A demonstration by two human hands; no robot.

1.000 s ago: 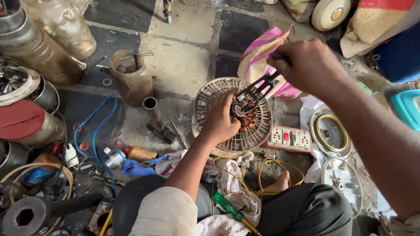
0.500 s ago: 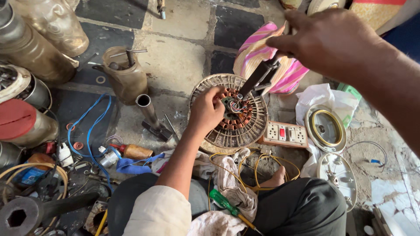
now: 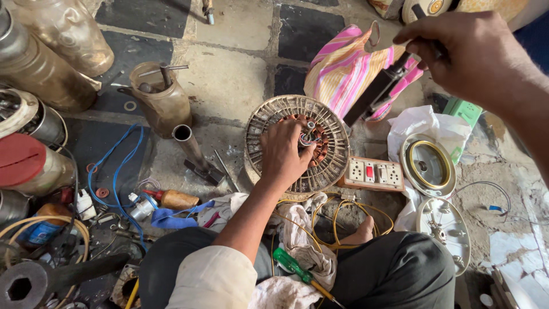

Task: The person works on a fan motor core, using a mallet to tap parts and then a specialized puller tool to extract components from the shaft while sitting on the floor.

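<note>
On ribbed round motor housing [image 3: 320, 166], hands [image 3: 286, 151].

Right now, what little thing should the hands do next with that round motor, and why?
Probably bring the pliers back down to the wires at the motor's middle. The right hand holds them lifted away above the striped bag, while the left hand rests on the motor, fingers by the copper coils, as if steadying it.
</note>
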